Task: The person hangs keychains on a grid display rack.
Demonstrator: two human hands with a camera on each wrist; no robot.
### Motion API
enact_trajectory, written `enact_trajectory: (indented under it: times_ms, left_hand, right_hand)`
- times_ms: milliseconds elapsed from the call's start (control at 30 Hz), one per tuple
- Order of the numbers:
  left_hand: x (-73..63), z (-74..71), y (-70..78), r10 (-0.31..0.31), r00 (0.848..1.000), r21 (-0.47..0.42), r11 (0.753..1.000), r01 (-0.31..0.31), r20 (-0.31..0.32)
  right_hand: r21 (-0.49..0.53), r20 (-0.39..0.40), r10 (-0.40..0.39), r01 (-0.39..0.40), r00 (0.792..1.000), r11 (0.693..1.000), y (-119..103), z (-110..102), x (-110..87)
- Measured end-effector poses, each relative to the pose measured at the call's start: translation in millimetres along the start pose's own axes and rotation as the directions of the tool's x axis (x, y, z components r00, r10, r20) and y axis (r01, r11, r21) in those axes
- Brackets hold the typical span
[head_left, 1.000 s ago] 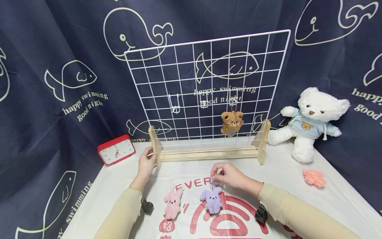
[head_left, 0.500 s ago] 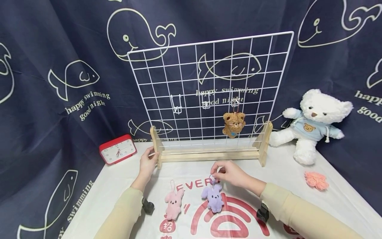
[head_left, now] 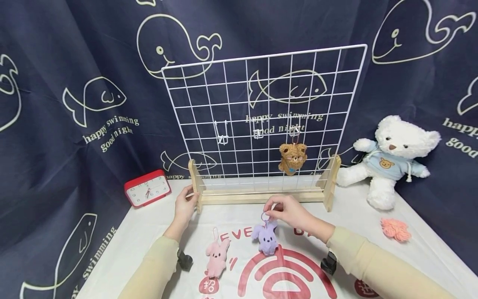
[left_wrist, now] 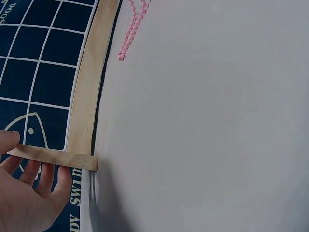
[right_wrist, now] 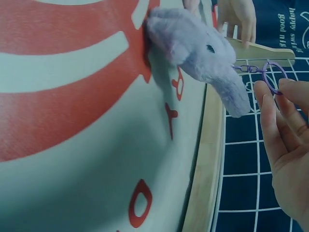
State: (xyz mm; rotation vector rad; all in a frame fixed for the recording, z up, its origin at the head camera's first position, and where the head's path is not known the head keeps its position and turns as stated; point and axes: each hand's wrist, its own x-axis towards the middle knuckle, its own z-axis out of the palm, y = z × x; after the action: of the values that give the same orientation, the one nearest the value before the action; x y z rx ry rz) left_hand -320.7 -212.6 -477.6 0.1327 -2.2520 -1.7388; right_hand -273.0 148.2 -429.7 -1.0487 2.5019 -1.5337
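My right hand [head_left: 286, 210] pinches the purple ring [right_wrist: 265, 74] of a purple rabbit plush keychain [head_left: 268, 240] between thumb and fingertips. The rabbit hangs below the ring, close over the printed white cloth. My left hand [head_left: 185, 205] grips the left wooden foot [left_wrist: 53, 156] of a white wire grid rack, thumb on one side and fingers on the other. A pink rabbit plush keychain [head_left: 216, 258] lies on the cloth between the forearms; only its pink cord loop [left_wrist: 129, 38] shows in the left wrist view. From the grid's right hook hangs a brown bear plush keychain [head_left: 293, 158].
Two white hooks sit on the grid with nothing on them, a left hook [head_left: 223, 139] and a middle hook [head_left: 258, 133]. A red clock [head_left: 147, 189] stands left, a white teddy bear [head_left: 388, 160] right, with a coral yarn bundle [head_left: 396, 229] before it.
The right hand has risen a little and the purple rabbit has come up with it, away from me toward the rack. The left hand keeps its grip on the wooden foot.
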Motion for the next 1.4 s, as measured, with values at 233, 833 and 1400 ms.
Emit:
enact_trajectory:
  times_ms: [233, 833, 1400]
  left_hand:
    - [-0.2, -0.2, 1.8, -0.001, 1.000, 0.004, 1.000, 0.001, 0.008]
    - [-0.9, -1.5, 2.0, -0.007, 1.000, 0.012, 1.000, 0.007, -0.003]
    - [-1.4, -1.4, 2.0, -0.010, 1.000, 0.021, 1.000, 0.010, 0.000]
  right_hand:
    - [-0.033, -0.039, 0.006, -0.008, 0.999, 0.999, -2, -6, 5.1]
    - [-0.066, -0.119, -0.054, 0.046, 0.991, 0.997, -9, -14, 21.2]
    - [-0.161, -0.183, -0.226, 0.198, 0.957, 0.967, -43, -33, 39.7]
